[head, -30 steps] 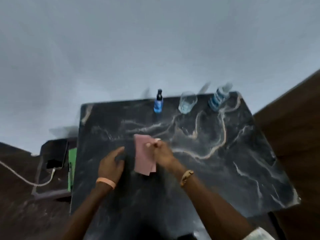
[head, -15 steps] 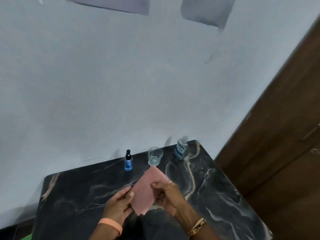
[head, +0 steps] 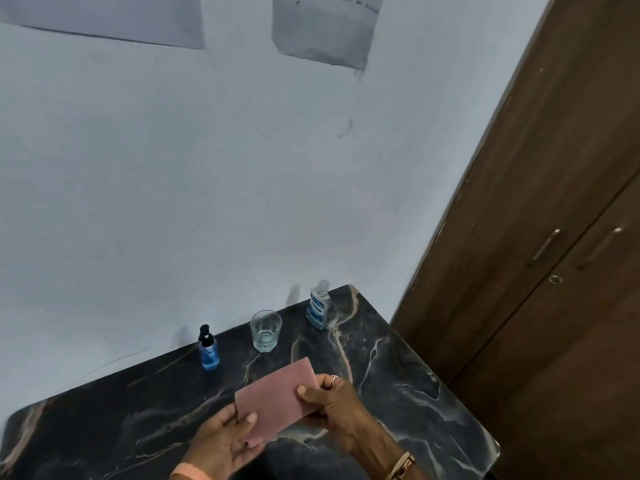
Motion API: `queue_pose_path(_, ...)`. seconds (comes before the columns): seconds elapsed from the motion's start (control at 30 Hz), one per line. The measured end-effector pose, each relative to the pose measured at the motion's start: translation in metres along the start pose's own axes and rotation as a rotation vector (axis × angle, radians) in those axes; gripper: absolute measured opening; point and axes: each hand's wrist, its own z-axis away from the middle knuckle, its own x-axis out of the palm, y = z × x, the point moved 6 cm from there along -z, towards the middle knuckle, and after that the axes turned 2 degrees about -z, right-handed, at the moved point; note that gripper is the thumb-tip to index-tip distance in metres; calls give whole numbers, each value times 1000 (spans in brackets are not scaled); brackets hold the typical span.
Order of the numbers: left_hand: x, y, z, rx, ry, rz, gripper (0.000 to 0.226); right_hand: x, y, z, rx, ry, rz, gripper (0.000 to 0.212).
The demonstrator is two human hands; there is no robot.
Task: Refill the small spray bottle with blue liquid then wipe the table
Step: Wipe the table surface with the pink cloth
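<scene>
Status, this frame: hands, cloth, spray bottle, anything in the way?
Left hand and right hand pinch the pink cloth. Spray bottle upright, capped, blue inside. Glass, big bottle at back, clear of hands.

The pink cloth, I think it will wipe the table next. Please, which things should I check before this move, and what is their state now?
1. Grip on the pink cloth: ok, the left hand and the right hand both pinch it.
2. Cloth lying on the table: not ok, it is held above the top.
3. Fill of the small spray bottle: ok, blue liquid inside, black pump on.
4. Position of the glass and the large bottle: ok, both upright along the wall edge, away from the hands.
5. Spills on the table: cannot tell.
</scene>
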Motion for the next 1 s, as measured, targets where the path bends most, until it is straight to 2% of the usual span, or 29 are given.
queue_pose_path(0.1,6,-6,-6,2,4,5,52,-15,0,1,5,15,41,21)
queue_pose_path(0.2,16,-2,-11,94,38,-13,53,-30,1,3,-2,14,65,27)
queue_pose_path(0.3,35,4,-11,172,28,-48,43,-46,-1,7,-37,42,62,15)
queue_pose_path(0.4,54,14,-12,212,-22,-71,40,-61,-5,10,-68,65,60,14)
queue_pose_path(0.53,85,-4,-26,184,-63,-254,48,-107,8,14,-24,108,57,13)
queue_pose_path(0.63,114,-18,-41,214,-21,-356,49,-146,16,13,9,122,54,15)
queue_pose_path(0.83,190,-56,-83,262,99,-411,36,-234,27,-3,67,244,-11,10)
queue_pose_path(0.9,217,-74,-107,232,114,-440,37,-264,33,-12,98,311,-43,5)
queue_pose_path(1.0,257,-101,-139,204,122,-513,43,-309,42,-25,142,426,-95,11)
